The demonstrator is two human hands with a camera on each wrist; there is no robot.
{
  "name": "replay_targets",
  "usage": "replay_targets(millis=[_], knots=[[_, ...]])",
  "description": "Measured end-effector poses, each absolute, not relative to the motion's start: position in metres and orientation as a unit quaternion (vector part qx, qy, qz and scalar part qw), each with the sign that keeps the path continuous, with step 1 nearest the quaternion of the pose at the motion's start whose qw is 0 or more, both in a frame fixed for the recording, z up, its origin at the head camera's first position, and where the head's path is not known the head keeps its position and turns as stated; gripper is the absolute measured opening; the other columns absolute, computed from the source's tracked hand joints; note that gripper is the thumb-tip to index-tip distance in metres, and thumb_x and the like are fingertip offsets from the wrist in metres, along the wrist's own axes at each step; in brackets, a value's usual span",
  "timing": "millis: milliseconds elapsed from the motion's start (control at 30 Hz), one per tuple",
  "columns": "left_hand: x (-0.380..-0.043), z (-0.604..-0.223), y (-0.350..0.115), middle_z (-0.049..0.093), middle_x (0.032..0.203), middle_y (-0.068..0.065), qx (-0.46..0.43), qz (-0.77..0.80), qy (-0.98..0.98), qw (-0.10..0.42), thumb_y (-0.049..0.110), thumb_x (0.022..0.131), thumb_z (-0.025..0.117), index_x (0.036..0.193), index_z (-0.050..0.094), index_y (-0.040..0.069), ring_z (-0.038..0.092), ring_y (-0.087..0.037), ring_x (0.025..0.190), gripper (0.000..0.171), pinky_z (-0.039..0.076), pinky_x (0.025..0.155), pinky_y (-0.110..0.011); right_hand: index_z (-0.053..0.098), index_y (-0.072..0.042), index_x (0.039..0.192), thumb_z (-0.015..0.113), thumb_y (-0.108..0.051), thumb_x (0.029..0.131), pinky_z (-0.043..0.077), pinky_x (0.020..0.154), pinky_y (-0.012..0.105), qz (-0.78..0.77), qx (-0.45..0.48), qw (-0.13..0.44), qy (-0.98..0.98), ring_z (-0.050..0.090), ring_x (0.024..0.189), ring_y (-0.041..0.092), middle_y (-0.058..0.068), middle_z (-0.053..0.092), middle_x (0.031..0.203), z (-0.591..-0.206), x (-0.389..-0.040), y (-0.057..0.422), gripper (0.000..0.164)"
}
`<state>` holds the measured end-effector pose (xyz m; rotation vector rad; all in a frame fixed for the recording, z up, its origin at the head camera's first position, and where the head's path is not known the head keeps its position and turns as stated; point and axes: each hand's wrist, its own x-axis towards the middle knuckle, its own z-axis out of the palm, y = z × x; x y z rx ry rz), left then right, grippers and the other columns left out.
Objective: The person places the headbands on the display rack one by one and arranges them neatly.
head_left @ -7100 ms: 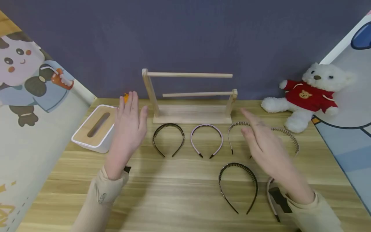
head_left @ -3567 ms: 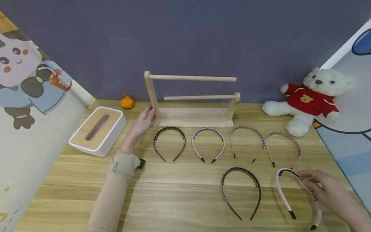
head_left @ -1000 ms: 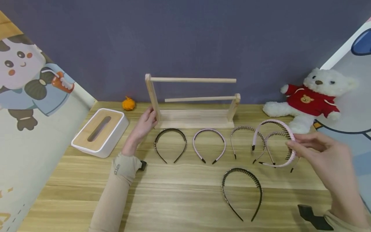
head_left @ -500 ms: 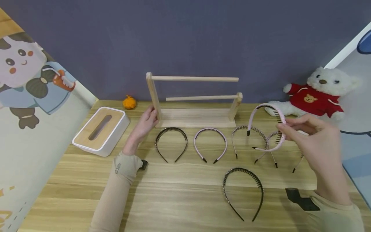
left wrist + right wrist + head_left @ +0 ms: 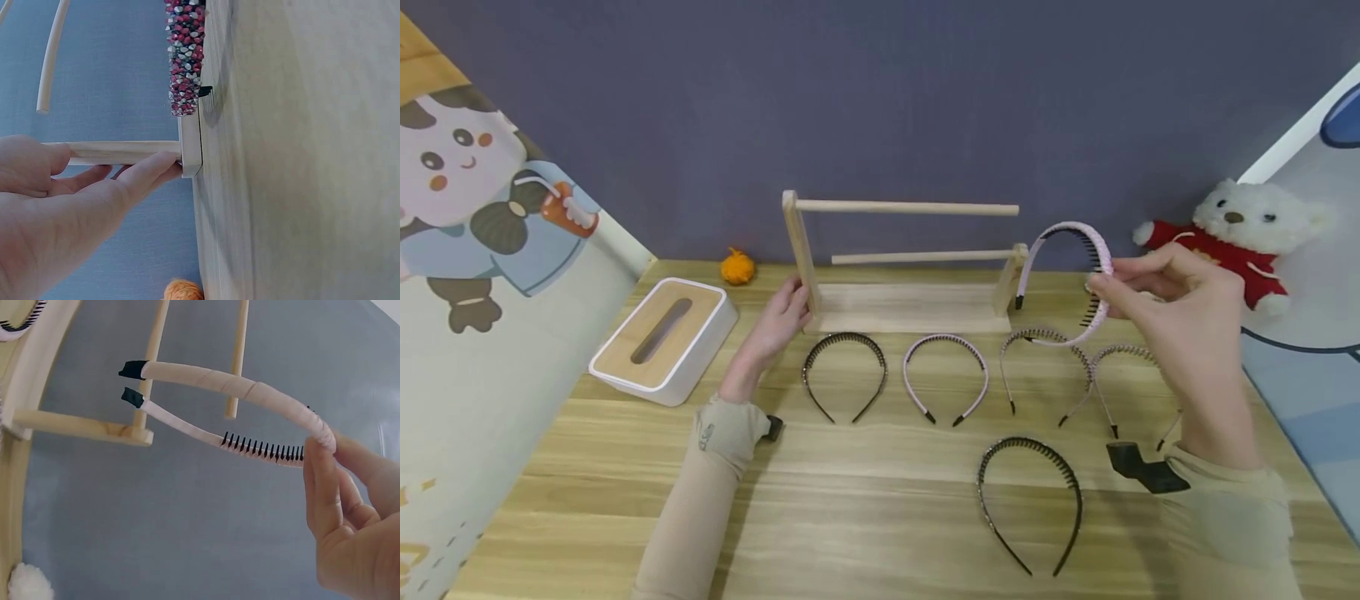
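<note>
My right hand (image 5: pixel 1187 308) pinches a pink toothed headband (image 5: pixel 1101 250) by its crown, raised off the table beside the rack's right end. In the right wrist view, the black tips of the headband (image 5: pixel 237 384) point towards the rack's rods. The wooden rack (image 5: pixel 910 308) has two horizontal rods, the upper rod (image 5: pixel 910 207) free at its right end and the lower rod (image 5: pixel 917 257) free at its left. My left hand (image 5: pixel 775 321) holds the rack's left post low down; in the left wrist view, thumb and fingers lie on either side of the post (image 5: pixel 119 150).
On the table (image 5: pixel 850 517) lie a dark headband (image 5: pixel 844 336), a pink headband (image 5: pixel 945 337), two beaded-looking headbands at right and a black headband (image 5: pixel 1030 442) in front. A tissue box (image 5: pixel 700 342) and orange ball (image 5: pixel 737 268) stand left; a teddy bear (image 5: pixel 1255 225) sits right.
My right hand picked up the pink headband from the front right and carried it up and left towards the rack. My left hand moved onto the rack's left post and has stayed there.
</note>
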<state>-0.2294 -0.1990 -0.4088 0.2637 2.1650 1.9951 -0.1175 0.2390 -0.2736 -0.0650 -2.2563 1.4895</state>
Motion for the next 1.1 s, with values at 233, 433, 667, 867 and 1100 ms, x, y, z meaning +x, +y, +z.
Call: replay_targets(millis=[233, 433, 667, 867, 1100], knots=[[-0.23, -0.408, -0.198, 0.03, 0.157, -0.043, 0.088, 0.68, 0.722, 0.091, 0.012, 0.119, 0.025, 0.164, 0.016, -0.012, 0.028, -0.047, 0.154, 0.052, 0.027, 0.125, -0.051, 0.078, 0.004, 0.103, 0.089, -0.004, 0.087, 0.059, 0.068, 0.019, 0.528, 0.017, 0.244, -0.813, 0.074, 0.078, 0.008, -0.003, 0.075, 0.094, -0.262, -0.134, 0.227, 0.021], [-0.23, -0.408, -0.198, 0.03, 0.156, -0.043, 0.094, 0.678, 0.724, 0.089, 0.012, 0.119, 0.026, 0.164, 0.016, -0.012, 0.029, -0.049, 0.153, 0.052, 0.027, 0.125, -0.05, 0.077, 0.006, 0.103, 0.089, -0.005, 0.088, 0.059, 0.069, 0.019, 0.518, 0.039, 0.259, -0.814, 0.074, 0.077, 0.007, -0.005, 0.076, 0.093, -0.254, -0.142, 0.22, 0.022], [-0.227, -0.409, -0.199, 0.028, 0.159, -0.041, 0.09, 0.684, 0.718, 0.092, 0.013, 0.119, 0.026, 0.165, 0.015, -0.01, 0.029, -0.048, 0.154, 0.053, 0.027, 0.125, -0.049, 0.075, 0.007, 0.101, 0.087, -0.004, 0.089, 0.059, 0.068, 0.019, 0.516, 0.068, 0.266, -0.811, 0.074, 0.073, 0.008, -0.005, 0.077, 0.093, -0.25, -0.149, 0.211, 0.02], [-0.226, -0.409, -0.199, 0.028, 0.158, -0.042, 0.091, 0.687, 0.715, 0.091, 0.012, 0.119, 0.026, 0.164, 0.016, -0.012, 0.029, -0.049, 0.153, 0.052, 0.027, 0.125, -0.05, 0.074, 0.008, 0.1, 0.086, -0.001, 0.09, 0.06, 0.07, 0.02, 0.513, 0.087, 0.266, -0.811, 0.074, 0.079, 0.007, -0.006, 0.076, 0.094, -0.249, -0.155, 0.205, 0.018], [-0.226, -0.408, -0.198, 0.028, 0.158, -0.042, 0.088, 0.693, 0.71, 0.092, 0.011, 0.119, 0.025, 0.162, 0.018, -0.014, 0.028, -0.049, 0.153, 0.051, 0.026, 0.125, -0.051, 0.075, 0.006, 0.097, 0.086, 0.001, 0.089, 0.059, 0.069, 0.019, 0.517, 0.1, 0.259, -0.809, 0.074, 0.078, 0.006, -0.007, 0.075, 0.093, -0.245, -0.16, 0.196, 0.015]])
